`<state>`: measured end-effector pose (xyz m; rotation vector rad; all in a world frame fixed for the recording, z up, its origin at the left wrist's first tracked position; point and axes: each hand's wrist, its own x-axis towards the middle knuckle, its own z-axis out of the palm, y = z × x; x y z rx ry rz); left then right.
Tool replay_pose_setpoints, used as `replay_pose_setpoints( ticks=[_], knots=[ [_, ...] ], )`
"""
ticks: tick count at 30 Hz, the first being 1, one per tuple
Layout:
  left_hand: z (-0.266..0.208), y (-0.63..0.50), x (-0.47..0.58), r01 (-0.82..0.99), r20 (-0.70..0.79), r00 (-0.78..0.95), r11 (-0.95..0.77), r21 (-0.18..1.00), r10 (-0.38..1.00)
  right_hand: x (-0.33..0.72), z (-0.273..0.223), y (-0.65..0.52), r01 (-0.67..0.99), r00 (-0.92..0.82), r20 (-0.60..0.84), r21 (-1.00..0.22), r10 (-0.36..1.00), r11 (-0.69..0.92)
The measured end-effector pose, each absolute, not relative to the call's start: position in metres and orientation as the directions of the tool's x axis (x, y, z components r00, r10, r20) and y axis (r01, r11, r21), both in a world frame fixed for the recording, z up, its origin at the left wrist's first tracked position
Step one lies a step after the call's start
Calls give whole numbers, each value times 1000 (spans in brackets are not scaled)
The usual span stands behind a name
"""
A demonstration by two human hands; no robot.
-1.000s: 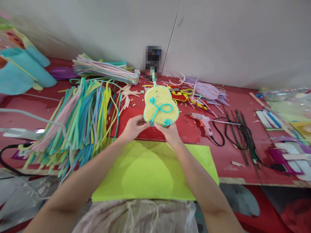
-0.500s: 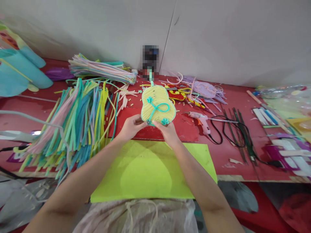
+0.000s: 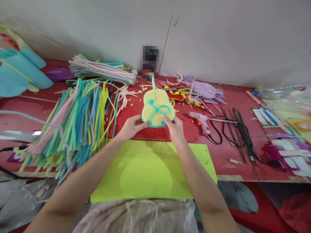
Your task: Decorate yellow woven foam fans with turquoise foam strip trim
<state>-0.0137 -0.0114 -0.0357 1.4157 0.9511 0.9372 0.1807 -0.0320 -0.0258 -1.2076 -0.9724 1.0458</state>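
Observation:
A hand fan (image 3: 150,110) of yellow pipe cleaners with a teal rim is held up over the red table, its pale green handle pointing away from me. A teal loop and small teal flowers lie on its face. My left hand (image 3: 131,127) grips the lower left edge, thumb in front and fingers partly hidden behind. On the lower right edge my right hand (image 3: 175,128) is closed, its thumb pressing on the face beside the loop and partly covering a flower.
Bundled pipe cleaners (image 3: 77,123) lie at the left, more (image 3: 102,69) behind them. A pink glue gun (image 3: 201,122) with a black cord rests at the right. A lime green sheet (image 3: 150,171) lies in front of me. Purple and yellow pieces (image 3: 206,89) are at the back.
My right hand has shifted from the bottom edge to the right side of the fan, its thumb now further up the face. The fan has turned slightly and its handle leans a little right.

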Motion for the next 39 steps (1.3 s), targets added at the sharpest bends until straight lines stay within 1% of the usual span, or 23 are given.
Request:
replay_pose_setpoints(
  ticks=[6,11,23,29,39],
  knots=[
    [-33,-12,-13,19,30,393,-41,999,919,179,-26,-32,-66,269,38,-996,963,57],
    [-34,-12,-13,34,8,400,-23,999,917,178,-28,-32,-47,268,56,-996,962,71],
    [-32,-13,-12,42,3,370,-20,999,929,176,-28,-34,-13,261,74,-997,963,80],
    [-34,-13,-13,35,7,362,-21,999,932,175,-27,-34,-34,251,63,-997,966,74],
    [-32,-13,-11,22,0,378,-9,1000,926,177,-27,-35,23,275,72,-997,959,68]
  ],
)
